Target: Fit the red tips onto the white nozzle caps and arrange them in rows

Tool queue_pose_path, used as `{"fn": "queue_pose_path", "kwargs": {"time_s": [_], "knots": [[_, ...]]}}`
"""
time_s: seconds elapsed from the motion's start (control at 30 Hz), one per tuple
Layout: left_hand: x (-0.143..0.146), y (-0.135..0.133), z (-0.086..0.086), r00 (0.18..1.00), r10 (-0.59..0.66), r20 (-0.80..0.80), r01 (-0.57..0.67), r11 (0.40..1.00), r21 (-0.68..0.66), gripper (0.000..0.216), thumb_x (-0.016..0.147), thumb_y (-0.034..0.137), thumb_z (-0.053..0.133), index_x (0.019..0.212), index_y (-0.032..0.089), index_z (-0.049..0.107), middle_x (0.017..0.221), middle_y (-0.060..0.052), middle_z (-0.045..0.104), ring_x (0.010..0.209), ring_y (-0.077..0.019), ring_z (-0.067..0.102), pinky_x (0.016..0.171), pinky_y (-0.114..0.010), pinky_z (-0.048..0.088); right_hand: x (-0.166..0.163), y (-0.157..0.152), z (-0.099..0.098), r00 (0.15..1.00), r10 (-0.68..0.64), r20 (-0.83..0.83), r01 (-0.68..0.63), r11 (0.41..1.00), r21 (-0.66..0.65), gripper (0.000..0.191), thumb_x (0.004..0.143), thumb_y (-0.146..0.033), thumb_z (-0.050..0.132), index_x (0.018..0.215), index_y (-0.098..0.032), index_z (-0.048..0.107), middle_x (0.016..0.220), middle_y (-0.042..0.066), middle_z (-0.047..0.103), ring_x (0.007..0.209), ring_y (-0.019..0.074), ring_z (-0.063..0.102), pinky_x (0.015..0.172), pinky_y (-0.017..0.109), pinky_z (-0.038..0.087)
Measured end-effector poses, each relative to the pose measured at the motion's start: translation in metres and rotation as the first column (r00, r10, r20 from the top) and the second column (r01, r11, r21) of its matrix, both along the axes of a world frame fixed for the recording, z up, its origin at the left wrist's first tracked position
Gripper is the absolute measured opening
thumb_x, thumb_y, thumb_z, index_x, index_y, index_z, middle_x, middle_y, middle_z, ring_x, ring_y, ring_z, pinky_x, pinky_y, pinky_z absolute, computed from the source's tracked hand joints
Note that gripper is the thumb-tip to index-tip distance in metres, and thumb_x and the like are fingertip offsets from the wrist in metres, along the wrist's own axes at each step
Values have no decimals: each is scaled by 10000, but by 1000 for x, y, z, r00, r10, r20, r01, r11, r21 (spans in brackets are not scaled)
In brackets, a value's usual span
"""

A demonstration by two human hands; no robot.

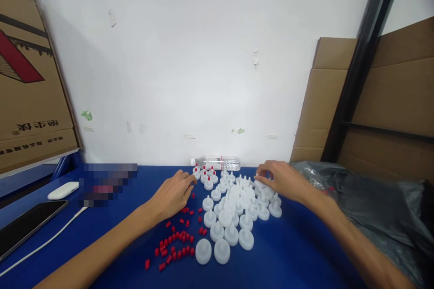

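My left hand is above the left side of the table, thumb and fingers drawn together; whatever they pinch is hidden. Small red caps lie scattered below it. Just beyond its fingertips stand several white nozzle lids with red tips. My right hand reaches over the far right of a large group of white nozzle lids. Its thumb and forefinger close on the spout of a white nozzle lid, partly covered by the fingers. Most lids in the group stand spout up with bare spouts.
A clear plastic bottle lies on its side against the wall. At left are a phone, a white case, a white cable and a cardboard box. Grey plastic sheeting covers the right side beside a dark post.
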State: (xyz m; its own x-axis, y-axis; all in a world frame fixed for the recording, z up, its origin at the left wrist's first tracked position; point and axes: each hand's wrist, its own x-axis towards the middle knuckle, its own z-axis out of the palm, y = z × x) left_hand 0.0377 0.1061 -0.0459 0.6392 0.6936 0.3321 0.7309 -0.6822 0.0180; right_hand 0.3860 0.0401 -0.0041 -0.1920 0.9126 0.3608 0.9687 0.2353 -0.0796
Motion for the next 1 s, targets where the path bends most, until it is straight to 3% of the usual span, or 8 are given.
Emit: {"fn": "queue_pose_path", "kwargs": {"time_s": [0.3,0.57,0.7,0.87,1.0], "knots": [[5,-6,2,998,-58,-21,58,998,-11,278,1014,160,398,1093,207,660,1046,-69,718,966,-253,616,865,-400,461,-6,2,-11,999,43,15,-43,998,-40,181,939,-337,597,927,-242,750,947,53,752,887,251,681,784,336,461],[3,-4,4,997,-57,49,56,998,33,309,1028,193,369,1105,197,669,1063,-84,707,1002,-263,614,893,-416,470,-9,-2,-3,999,40,7,-40,999,-13,249,981,-383,546,947,-241,748,905,56,755,818,239,686,711,325,463],[0,13,5,996,-28,87,24,998,54,341,1020,200,357,1142,169,674,1096,-124,689,1076,-288,593,968,-438,461,-12,-6,2,999,41,5,-42,998,42,266,1005,-344,499,962,-230,735,901,62,744,840,238,679,736,333,468],[1,52,6,991,28,131,-33,999,37,390,1001,285,400,1284,157,636,1212,-171,646,1129,-314,601,979,-451,477,-16,-6,4,997,80,12,-80,992,98,230,990,-294,519,928,-230,732,894,53,742,804,217,671,736,331,468],[7,69,2,989,22,148,-19,1000,-21,315,973,351,481,1100,192,722,999,-113,719,1032,-287,650,886,-375,505,-17,-5,2,992,124,25,-126,983,136,221,992,-290,526,923,-227,727,879,47,742,806,213,674,782,350,471]]}}
